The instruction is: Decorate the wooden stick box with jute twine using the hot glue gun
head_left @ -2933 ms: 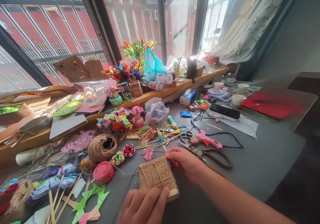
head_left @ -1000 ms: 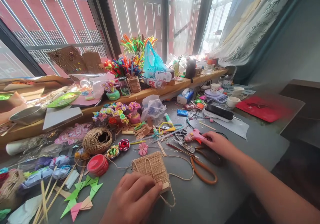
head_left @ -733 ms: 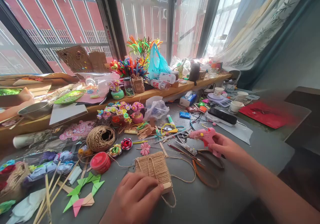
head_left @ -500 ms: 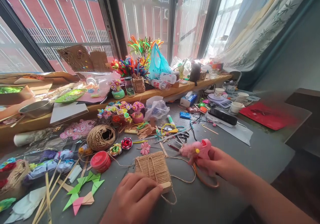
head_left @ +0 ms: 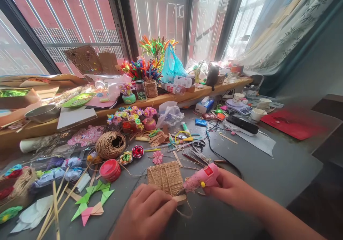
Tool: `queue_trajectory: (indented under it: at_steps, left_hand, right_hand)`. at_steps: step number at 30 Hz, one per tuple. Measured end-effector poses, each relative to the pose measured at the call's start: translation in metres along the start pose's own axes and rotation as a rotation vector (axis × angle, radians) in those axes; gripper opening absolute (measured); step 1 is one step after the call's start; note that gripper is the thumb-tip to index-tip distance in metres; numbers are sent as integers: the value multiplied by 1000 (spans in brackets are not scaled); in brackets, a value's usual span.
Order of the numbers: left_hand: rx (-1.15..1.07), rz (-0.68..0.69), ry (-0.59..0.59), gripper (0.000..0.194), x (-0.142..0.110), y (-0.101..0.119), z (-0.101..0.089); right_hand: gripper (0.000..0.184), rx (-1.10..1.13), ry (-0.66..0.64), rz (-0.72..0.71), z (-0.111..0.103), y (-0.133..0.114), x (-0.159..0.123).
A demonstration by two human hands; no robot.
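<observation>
My left hand (head_left: 147, 209) rests over the near left side of a twine-wrapped block (head_left: 168, 179), its fingers closed on it. A pale wooden edge shows bare at the block's near right corner, and a loose loop of twine hangs there. In my right hand (head_left: 233, 186) is a pink hot glue gun (head_left: 197, 181), gripped by its handle and pointing left. Its nozzle meets or hovers just over the block's right edge; I cannot tell which. From the block, a strand runs left toward the ball of twine (head_left: 103, 148).
Left of the block are a red round tub (head_left: 109, 171), a folded paper star ring (head_left: 105, 197) and wooden sticks (head_left: 55, 207). Behind it lie a pink flower (head_left: 158, 157), scissors (head_left: 198, 146) and a black cable (head_left: 225, 157). A digital scale (head_left: 245, 110) stands back right.
My right hand has brought the glue gun left and down to the block's right edge, turning it. My left hand stays on the block. The whole view has shifted slightly.
</observation>
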State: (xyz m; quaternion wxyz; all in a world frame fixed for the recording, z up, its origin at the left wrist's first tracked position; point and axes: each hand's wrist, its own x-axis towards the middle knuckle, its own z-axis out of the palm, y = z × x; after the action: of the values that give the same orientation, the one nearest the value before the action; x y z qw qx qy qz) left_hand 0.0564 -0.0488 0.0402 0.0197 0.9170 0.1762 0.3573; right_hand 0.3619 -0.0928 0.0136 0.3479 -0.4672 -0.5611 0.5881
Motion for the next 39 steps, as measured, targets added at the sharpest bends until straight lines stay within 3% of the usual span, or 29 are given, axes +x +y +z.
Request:
queue_trajectory:
  at_steps: [5,12,19,26,36,39]
  left_hand:
    - [-5,-18,-61,28,2,2,-4]
    - [-20,-27,-2,30,-4,-1,5]
    - [-25,-43,-133,21,0,0,-7]
    - [-18,-33,-25,27,-6,-3,5]
    - [-28,-41,-64,27,2,2,-2]
    - [-40,-46,-22,28,-2,0,2]
  right_hand:
    - [32,-59,35,-7,1,-3,0]
    - [35,-68,54,10,4,-9,-1]
    - [33,-56,15,-56,5,-17,-1]
    - [40,-58,47,-28,2,-9,-2]
    - [33,-160,92,-48,-1,-11,-3]
    - [30,-166,91,-70,-1,-11,-3]
